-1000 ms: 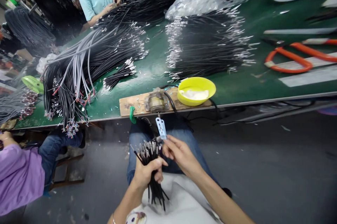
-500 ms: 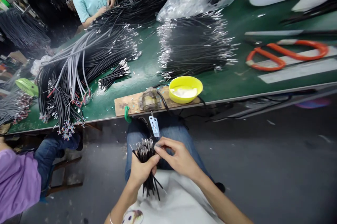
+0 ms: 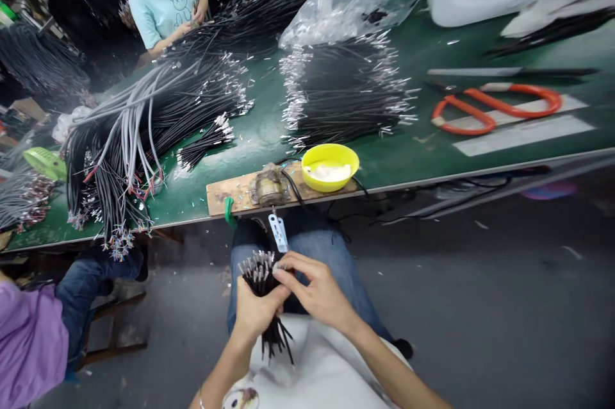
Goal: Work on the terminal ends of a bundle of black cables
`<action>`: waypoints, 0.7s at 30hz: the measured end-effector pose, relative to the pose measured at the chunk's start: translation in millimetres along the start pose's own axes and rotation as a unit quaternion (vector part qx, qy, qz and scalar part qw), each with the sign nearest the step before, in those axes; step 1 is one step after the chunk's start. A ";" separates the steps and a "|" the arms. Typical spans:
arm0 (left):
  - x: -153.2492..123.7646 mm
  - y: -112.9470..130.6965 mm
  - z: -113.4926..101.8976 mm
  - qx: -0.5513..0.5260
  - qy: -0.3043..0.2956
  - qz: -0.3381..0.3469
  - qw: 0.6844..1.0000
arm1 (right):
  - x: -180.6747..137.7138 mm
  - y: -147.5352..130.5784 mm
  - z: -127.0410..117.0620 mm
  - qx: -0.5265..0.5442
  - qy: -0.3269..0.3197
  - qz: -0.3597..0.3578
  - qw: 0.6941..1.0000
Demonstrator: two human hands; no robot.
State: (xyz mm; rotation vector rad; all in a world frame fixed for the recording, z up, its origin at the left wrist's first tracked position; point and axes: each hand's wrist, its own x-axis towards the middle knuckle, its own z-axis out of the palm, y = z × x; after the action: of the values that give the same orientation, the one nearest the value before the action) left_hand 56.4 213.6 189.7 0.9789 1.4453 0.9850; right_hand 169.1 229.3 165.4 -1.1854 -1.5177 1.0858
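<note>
Left hand (image 3: 254, 313) fisted around the wire bundle (image 3: 263, 287); right hand (image 3: 314, 290), at its 3 o'clock, pinches 1 wire tip with curled fingers

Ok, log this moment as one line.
left hand: grips wire bundle upright | right hand: fingertips at bundle's stripped ends | yellow bowl: on table edge

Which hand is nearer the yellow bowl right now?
Right. The right hand is below the yellow bowl, picking at the wire tips; the left hand is lower and farther left, gripping the wire bundle.
</note>
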 end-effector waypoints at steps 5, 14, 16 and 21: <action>-1.1 3.2 -0.6 -0.064 0.008 -0.030 0.997 | 1.9 1.4 -6.9 0.027 -0.037 0.010 0.999; 4.2 -25.4 1.8 -0.165 0.029 -0.081 0.982 | -0.7 -3.9 6.4 -0.082 0.103 -0.025 0.991; 5.9 -30.7 0.9 -0.188 -0.011 -0.091 0.978 | -0.8 -4.8 9.2 -0.057 0.112 -0.031 0.992; 8.4 -34.6 -6.1 -0.205 -0.074 -0.112 0.969 | 1.5 1.8 7.1 0.095 0.047 0.020 0.994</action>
State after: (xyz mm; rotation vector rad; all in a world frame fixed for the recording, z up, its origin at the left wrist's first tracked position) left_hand 47.8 210.1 154.8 0.5592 1.1377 0.9711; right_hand 162.4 230.3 162.3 -1.1224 -1.2925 1.1578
